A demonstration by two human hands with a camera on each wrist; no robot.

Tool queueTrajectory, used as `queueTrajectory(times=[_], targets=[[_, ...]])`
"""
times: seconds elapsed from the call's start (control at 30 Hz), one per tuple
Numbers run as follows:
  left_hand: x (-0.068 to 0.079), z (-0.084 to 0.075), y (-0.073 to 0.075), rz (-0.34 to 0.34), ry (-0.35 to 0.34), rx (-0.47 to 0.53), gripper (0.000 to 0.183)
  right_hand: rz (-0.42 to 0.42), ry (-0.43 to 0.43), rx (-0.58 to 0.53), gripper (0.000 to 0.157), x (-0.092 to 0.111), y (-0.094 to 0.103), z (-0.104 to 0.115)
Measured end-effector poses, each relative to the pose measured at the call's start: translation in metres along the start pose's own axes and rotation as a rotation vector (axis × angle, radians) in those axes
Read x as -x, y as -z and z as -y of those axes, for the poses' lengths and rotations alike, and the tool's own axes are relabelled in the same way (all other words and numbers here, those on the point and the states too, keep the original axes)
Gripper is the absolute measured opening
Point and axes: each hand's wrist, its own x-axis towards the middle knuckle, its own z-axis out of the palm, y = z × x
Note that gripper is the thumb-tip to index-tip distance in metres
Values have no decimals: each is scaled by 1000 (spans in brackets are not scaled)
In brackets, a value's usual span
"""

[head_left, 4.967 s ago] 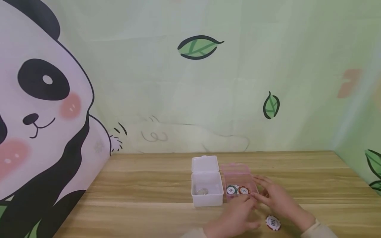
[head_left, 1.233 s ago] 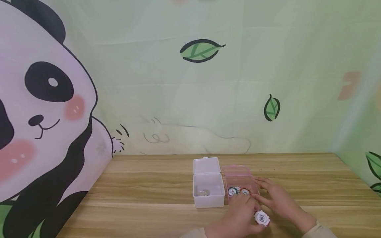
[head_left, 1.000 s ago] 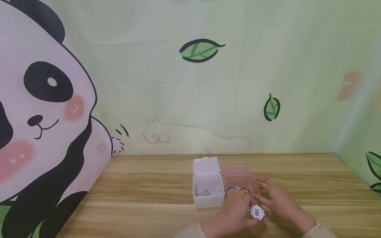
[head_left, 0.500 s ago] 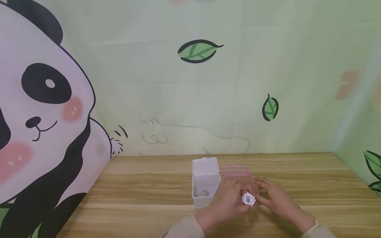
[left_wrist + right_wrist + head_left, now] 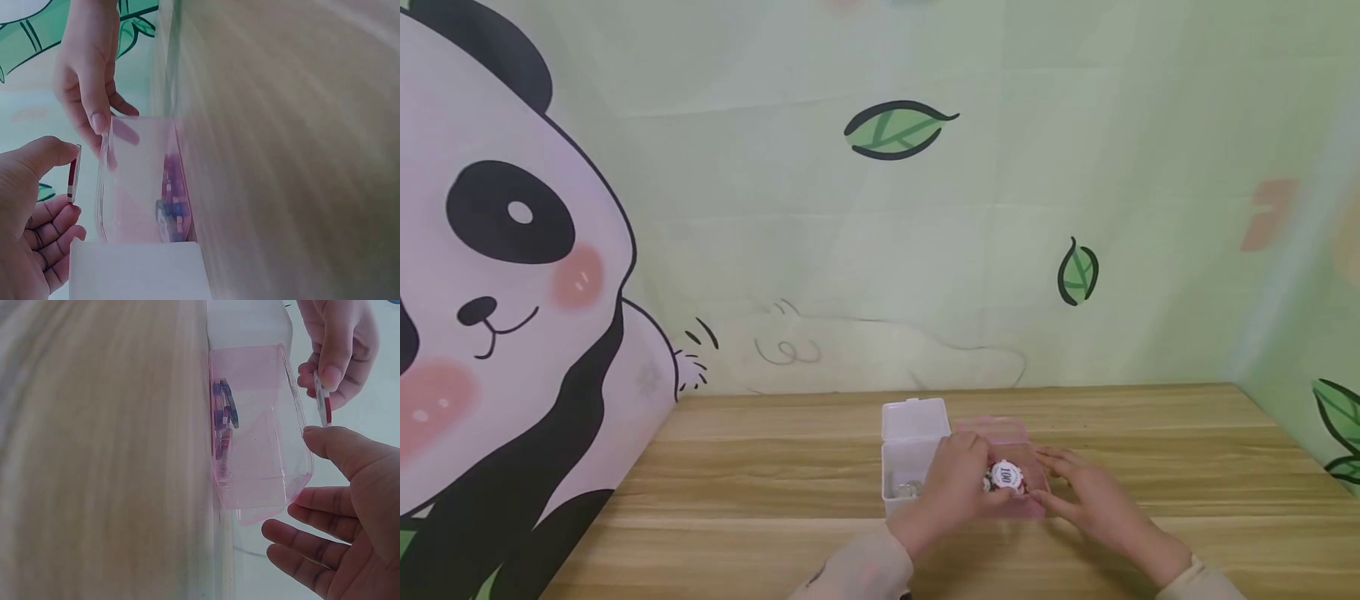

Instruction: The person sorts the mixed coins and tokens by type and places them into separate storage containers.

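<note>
My left hand (image 5: 951, 483) pinches a white and red poker chip (image 5: 1007, 476) marked 100 between thumb and fingers. In the left wrist view this chip (image 5: 74, 175) is seen edge-on, outside and just above the open pink see-through box (image 5: 134, 187). My right hand (image 5: 1097, 504) is at that box's right side, its thumb touching the rim and its fingers loosely extended. Several chips (image 5: 226, 406) lie on the floor of the pink box in the right wrist view; from the head view the held chip and left hand mostly hide them.
Left of the pink box stands a white box (image 5: 895, 506) with its lid (image 5: 916, 421) tipped back. Some silvery coins (image 5: 907, 490) lie in it. Both stand on a wood-grain table (image 5: 760, 483), with a printed panda cloth (image 5: 805, 208) behind.
My left hand has picked up the 100 chip from the table and carried it up and left to above the pink box. My right hand has stayed at the box's right side.
</note>
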Motion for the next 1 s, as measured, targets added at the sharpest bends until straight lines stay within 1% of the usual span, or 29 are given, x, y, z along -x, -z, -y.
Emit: queueTrajectory(times=[0.07,0.23,0.37,0.6,0.77,1.0], targets=[[-4,1,0,14,11,9,39,-2,0,0,50,0,0,0],[-11,3,-1,65,42,-27,39,-3,5,5,50,1,1,1],[-14,3,-1,106,62,-34,39,3,-2,5,50,1,1,3],[-16,6,-6,122,63,-61,37,9,-7,-7,49,1,1,6],[-18,7,-8,161,64,-64,37,10,-12,-11,50,1,0,7],[-18,7,-7,174,61,-55,32,12,-29,-20,50,2,0,9]])
